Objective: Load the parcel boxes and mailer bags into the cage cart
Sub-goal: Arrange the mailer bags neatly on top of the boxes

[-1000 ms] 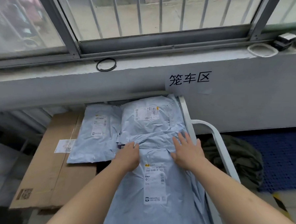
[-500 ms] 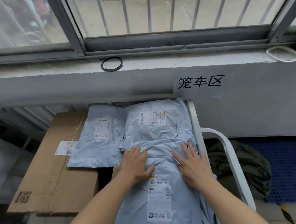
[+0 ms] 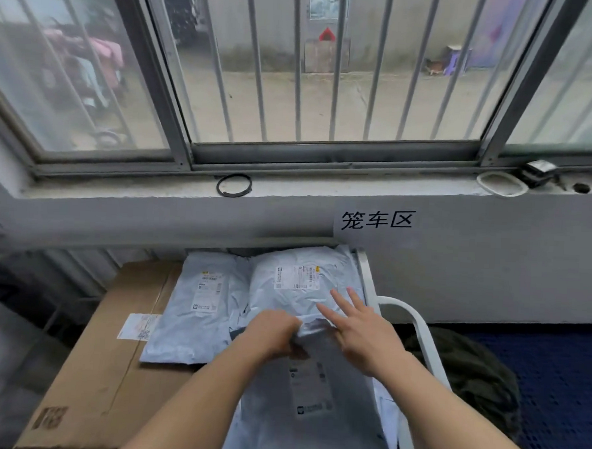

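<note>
We note three grey mailer bags lying in the cage cart (image 3: 367, 279), against its far end below the window sill (image 3: 324, 188).

- The near mailer bag (image 3: 346, 415) lies along the cart's right rail, label up. Its far edge overlaps the far mailer bag (image 3: 295, 275), which sits in the far right corner.
- The left mailer bag (image 3: 194, 315) lies flat on a cardboard box (image 3: 102, 368) that fills the cart's left side. It sits just beside the other two and touches the far one.

Hands:
- The left hand (image 3: 273, 331) has its fingers curled under. It grips the folded far edge of the near mailer bag, where that bag meets the far one. The picture is blurred at this point, so we cannot tell the exact finger placement.
- The right hand (image 3: 364, 334) is released, with its fingers straight and spread. It rests flat across the same seam, and its fingertips lie on the far mailer bag, near the right rail.

Surroundings:
- A paper sign (image 3: 377, 220) with three characters is fixed to the wall above the cart's far right corner.
- A black ring (image 3: 234, 185) and a white ring (image 3: 502, 183) lie on the sill, well apart.
- A dark green cloth (image 3: 468, 377) lies on a blue mat (image 3: 560, 382), to the right of the cart and outside the rail.
</note>
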{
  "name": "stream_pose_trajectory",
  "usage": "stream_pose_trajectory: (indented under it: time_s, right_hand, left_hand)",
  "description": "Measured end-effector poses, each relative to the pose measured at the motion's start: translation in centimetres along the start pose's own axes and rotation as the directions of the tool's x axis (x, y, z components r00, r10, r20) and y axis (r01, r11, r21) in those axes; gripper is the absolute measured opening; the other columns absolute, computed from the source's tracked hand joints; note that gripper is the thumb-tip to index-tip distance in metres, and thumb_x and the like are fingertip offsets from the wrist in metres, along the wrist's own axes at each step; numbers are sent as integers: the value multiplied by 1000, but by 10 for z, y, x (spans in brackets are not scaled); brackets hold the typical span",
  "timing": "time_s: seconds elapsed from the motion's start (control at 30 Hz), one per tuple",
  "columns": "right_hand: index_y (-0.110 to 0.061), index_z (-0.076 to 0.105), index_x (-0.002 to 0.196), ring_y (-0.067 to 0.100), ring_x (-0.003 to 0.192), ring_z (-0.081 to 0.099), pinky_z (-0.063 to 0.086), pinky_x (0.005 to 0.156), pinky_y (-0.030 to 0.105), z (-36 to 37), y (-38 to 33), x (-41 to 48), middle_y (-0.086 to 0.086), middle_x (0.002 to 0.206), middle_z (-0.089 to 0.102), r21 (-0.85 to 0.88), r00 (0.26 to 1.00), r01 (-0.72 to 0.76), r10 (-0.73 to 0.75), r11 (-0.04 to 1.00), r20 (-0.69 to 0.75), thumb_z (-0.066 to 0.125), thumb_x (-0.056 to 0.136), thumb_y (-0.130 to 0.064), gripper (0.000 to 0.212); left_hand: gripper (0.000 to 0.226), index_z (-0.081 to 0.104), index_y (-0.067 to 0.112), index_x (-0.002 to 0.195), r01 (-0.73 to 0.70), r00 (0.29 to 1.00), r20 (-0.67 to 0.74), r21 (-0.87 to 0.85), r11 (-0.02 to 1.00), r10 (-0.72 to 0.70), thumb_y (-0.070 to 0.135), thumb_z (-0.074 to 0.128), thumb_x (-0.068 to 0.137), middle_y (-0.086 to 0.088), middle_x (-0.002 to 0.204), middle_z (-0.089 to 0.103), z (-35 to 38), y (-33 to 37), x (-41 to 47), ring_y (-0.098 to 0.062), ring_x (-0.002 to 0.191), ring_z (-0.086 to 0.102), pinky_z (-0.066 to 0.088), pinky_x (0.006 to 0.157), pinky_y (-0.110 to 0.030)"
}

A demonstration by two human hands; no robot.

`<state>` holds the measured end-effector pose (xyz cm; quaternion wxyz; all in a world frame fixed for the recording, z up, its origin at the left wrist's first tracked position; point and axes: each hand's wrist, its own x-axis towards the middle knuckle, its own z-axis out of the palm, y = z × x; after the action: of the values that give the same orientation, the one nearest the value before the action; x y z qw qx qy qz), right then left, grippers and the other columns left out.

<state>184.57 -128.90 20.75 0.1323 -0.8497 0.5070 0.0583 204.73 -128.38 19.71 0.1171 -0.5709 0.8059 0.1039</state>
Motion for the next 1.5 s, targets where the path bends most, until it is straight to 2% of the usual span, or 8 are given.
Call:
stream_pose_trajectory:
  time_s: [0.2,0.43,0.57,0.7,0.77,0.9,1.0,1.5]
  right_hand:
    - [-29,0,161,18,155,-7,23,121,38,-55,-32,-39,-6,168,-3,-63,990,129,-132,990,-41,52,94,-41,86]
    - [-18,-11,159,23,155,-6,9,125,47,-83,-83,-40,-1,168,-3,-162,985,51,-76,986,-153,58,95,-24,94]
    - [-4,20,157,33,151,25,31,117,48,-87,-107,-30,13,163,26,-98,944,114,-139,989,-299,10,93,-13,65]
    - [-1,65,129,32,119,64,59,85,39,-91,-128,-24,14,130,66,-136,890,143,-187,980,-415,71,76,3,53]
    - [-7,75,113,29,101,73,61,67,34,-99,-138,-23,9,114,74,-192,867,123,-199,974,-457,60,75,-4,41]
    - [-6,63,133,39,123,60,57,91,46,-103,-164,-5,17,136,62,-210,859,127,-214,969,-465,52,83,3,51]
    - [-11,27,158,39,151,19,27,119,48,-111,-196,6,15,164,21,-190,914,124,-186,974,-359,32,100,1,59]
    - [-33,19,159,29,155,-4,17,123,44,-117,-362,113,5,169,0,-119,972,-70,41,990,-231,27,106,-11,57]
  left_hand:
    - [22,65,8,111,-8,999,-29,194,981,14,13,48,97,-12,111,68,-45,8,-33,-35,101,66,51,78,-40]
    - [46,53,-1,134,24,943,-326,279,960,71,8,32,93,-10,111,70,-86,13,-85,-29,106,65,51,75,-39]
    - [51,74,3,110,34,906,-413,277,960,87,13,36,77,-2,91,76,-93,-10,-103,-16,84,72,56,57,-25]
    - [58,39,-1,150,145,863,-501,122,982,-65,13,42,93,-6,126,66,-116,-29,-141,-19,114,64,56,81,-33]
    - [65,8,6,160,233,867,-474,117,966,-152,14,38,102,-4,146,50,-118,-48,-156,-22,132,50,49,93,-38]
    - [64,7,7,159,320,882,-415,179,930,-223,3,34,102,-5,150,48,-111,-90,-174,-24,128,54,52,89,-41]
    - [61,8,4,159,319,891,-393,191,928,-226,1,29,102,-7,151,46,-109,-124,-181,-27,127,56,52,90,-43]
    - [61,8,4,158,163,945,-312,182,970,-101,-3,28,102,-8,155,39,-107,-331,-215,-32,128,55,52,94,-50]
